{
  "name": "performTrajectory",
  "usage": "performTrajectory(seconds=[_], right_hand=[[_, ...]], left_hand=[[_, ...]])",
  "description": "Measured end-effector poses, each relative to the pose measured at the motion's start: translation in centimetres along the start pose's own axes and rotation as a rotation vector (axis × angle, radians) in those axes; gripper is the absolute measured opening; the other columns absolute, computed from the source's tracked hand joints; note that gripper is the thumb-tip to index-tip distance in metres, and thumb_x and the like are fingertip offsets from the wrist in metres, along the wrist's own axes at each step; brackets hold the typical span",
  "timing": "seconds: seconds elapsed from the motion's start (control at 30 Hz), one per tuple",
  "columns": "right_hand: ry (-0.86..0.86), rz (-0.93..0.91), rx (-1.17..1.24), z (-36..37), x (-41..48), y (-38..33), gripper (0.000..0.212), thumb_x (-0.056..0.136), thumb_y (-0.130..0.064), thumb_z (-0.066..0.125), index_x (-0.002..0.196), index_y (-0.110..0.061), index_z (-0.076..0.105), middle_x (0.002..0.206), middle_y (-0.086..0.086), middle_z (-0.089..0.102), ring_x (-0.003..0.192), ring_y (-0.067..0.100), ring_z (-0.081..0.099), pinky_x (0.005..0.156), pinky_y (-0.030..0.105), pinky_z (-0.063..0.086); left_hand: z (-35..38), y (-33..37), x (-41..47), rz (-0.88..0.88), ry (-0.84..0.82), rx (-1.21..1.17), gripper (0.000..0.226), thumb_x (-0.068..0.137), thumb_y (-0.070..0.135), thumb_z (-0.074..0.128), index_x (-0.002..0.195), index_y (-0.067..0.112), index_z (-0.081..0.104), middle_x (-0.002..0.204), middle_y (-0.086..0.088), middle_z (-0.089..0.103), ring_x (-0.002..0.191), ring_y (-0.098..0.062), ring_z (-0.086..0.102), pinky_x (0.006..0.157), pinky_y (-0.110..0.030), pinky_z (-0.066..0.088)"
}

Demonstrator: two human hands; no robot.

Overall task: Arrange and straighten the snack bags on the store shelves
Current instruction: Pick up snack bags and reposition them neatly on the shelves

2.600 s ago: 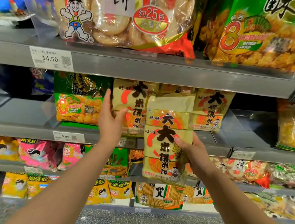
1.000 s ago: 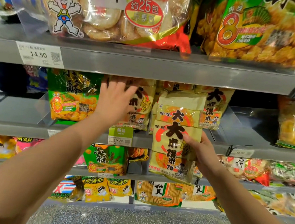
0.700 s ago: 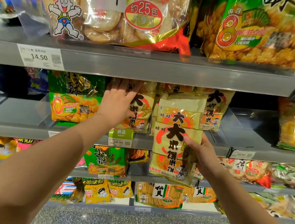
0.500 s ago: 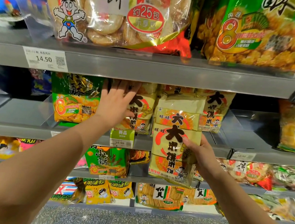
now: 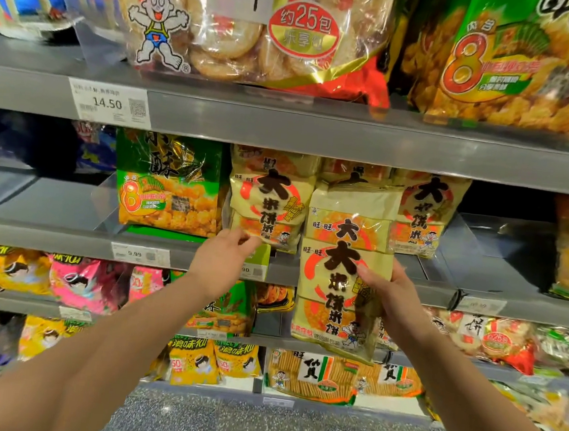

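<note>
Yellow and red-ringed, a cracker bag (image 5: 341, 275) is gripped upright by the right hand (image 5: 397, 302), fingers (image 5: 369, 274) clamped; the bottom edge of a shelved bag (image 5: 271, 197) is pinched by the left hand (image 5: 224, 261).

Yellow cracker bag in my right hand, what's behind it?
A matching bag peeks out above it on the middle shelf; its lower part and the shelf edge there are covered.
</note>
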State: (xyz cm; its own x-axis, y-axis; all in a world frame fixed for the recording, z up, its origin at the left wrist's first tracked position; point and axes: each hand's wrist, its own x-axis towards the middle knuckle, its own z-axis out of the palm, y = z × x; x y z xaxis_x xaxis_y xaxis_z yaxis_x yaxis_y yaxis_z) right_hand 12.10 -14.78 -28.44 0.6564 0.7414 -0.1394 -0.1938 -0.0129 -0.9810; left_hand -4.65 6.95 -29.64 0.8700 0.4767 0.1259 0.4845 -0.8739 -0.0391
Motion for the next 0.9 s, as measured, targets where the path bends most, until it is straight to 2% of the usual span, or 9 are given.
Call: performTrajectory(seconds=[0.1, 0.23, 0.37, 0.43, 0.47, 0.57, 0.67, 0.77, 0.9], right_hand=[[-0.006, -0.005, -0.006, -0.1, 0.0, 0.0, 0.048, 0.078, -0.019, 0.070, 0.122, -0.012, 0.052, 0.111, 0.016, 0.067, 0.100, 0.033, 0.065, 0.081, 0.043, 0.054], [0.000, -0.007, -0.020, -0.5, 0.0, 0.1, 0.045, 0.080, -0.018, 0.068, 0.122, -0.012, 0.052, 0.111, 0.015, 0.067, 0.102, 0.035, 0.065, 0.087, 0.050, 0.052], [0.003, -0.010, -0.018, -0.7, -0.3, -0.2, 0.052, 0.074, -0.024, 0.068, 0.122, -0.014, 0.052, 0.111, 0.013, 0.068, 0.101, 0.033, 0.065, 0.089, 0.050, 0.051], [0.008, -0.013, -0.010, -0.7, -0.4, -0.3, 0.053, 0.073, -0.025, 0.068, 0.123, -0.014, 0.052, 0.111, 0.013, 0.068, 0.102, 0.031, 0.065, 0.089, 0.050, 0.051], [0.008, -0.014, -0.007, -0.7, -0.4, -0.3, 0.053, 0.074, -0.025, 0.068, 0.123, -0.014, 0.052, 0.111, 0.012, 0.068, 0.102, 0.031, 0.065, 0.090, 0.050, 0.051], [0.011, -0.008, -0.001, -0.7, -0.5, -0.3, 0.046, 0.080, -0.019, 0.069, 0.123, -0.015, 0.051, 0.112, 0.011, 0.068, 0.102, 0.029, 0.065, 0.088, 0.046, 0.052], [0.015, -0.012, 0.008, -0.7, -0.7, -0.4, 0.041, 0.080, -0.015, 0.064, 0.120, -0.015, 0.052, 0.111, 0.012, 0.068, 0.101, 0.029, 0.066, 0.086, 0.042, 0.052], [0.029, -0.011, 0.020, -0.7, -0.5, -0.3, 0.039, 0.075, -0.017, 0.066, 0.112, -0.018, 0.055, 0.108, 0.012, 0.069, 0.098, 0.028, 0.067, 0.081, 0.039, 0.053], [0.039, -0.011, 0.029, -1.1, -0.1, 0.2, 0.049, 0.073, -0.021, 0.071, 0.119, -0.015, 0.054, 0.111, 0.014, 0.068, 0.101, 0.031, 0.066, 0.085, 0.045, 0.053]], left_hand=[[0.2, 0.0, 0.5, -0.052, -0.061, -0.057, 0.060, 0.082, -0.005, 0.045, 0.135, 0.020, 0.034, 0.119, -0.009, 0.049, 0.110, -0.029, 0.046, 0.074, -0.036, 0.046], [-1.6, 0.8, 0.8, -0.045, -0.027, -0.032, 0.037, 0.085, 0.004, 0.044, 0.121, 0.014, 0.047, 0.108, -0.008, 0.055, 0.102, -0.027, 0.049, 0.063, -0.035, 0.043], [-4.2, 0.9, 1.0, 0.050, 0.509, -0.066, 0.026, 0.081, 0.012, 0.060, 0.106, 0.008, 0.056, 0.093, -0.014, 0.057, 0.085, -0.032, 0.054, 0.064, -0.040, 0.046], [-5.4, 0.5, 2.1, 0.045, 0.730, -0.051, 0.035, 0.081, 0.024, 0.060, 0.112, 0.010, 0.051, 0.104, -0.019, 0.052, 0.097, -0.034, 0.049, 0.077, -0.047, 0.045], [-6.1, 0.3, 2.6, 0.035, 0.756, -0.010, 0.042, 0.081, 0.032, 0.059, 0.116, 0.011, 0.048, 0.109, -0.020, 0.048, 0.102, -0.035, 0.044, 0.083, -0.049, 0.043], [-7.5, 0.4, 3.7, -0.007, 0.478, 0.080, 0.060, 0.077, 0.050, 0.065, 0.120, 0.013, 0.047, 0.103, -0.019, 0.050, 0.098, -0.035, 0.047, 0.089, -0.047, 0.038], [-8.5, 0.8, 5.1, -0.086, 0.201, 0.110, 0.067, 0.076, 0.069, 0.049, 0.115, 0.015, 0.051, 0.096, -0.009, 0.060, 0.095, -0.029, 0.057, 0.084, -0.039, 0.042], [-9.0, 0.8, 6.9, -0.101, 0.172, 0.055, 0.069, 0.073, 0.072, 0.047, 0.113, 0.016, 0.050, 0.100, -0.007, 0.064, 0.092, -0.029, 0.061, 0.075, -0.039, 0.050], [-7.4, 0.5, 8.1, -0.029, 0.256, 0.051, 0.091, 0.070, 0.067, 0.059, 0.143, 0.026, 0.023, 0.142, -0.012, 0.038, 0.131, -0.037, 0.034, 0.102, -0.051, 0.034]])
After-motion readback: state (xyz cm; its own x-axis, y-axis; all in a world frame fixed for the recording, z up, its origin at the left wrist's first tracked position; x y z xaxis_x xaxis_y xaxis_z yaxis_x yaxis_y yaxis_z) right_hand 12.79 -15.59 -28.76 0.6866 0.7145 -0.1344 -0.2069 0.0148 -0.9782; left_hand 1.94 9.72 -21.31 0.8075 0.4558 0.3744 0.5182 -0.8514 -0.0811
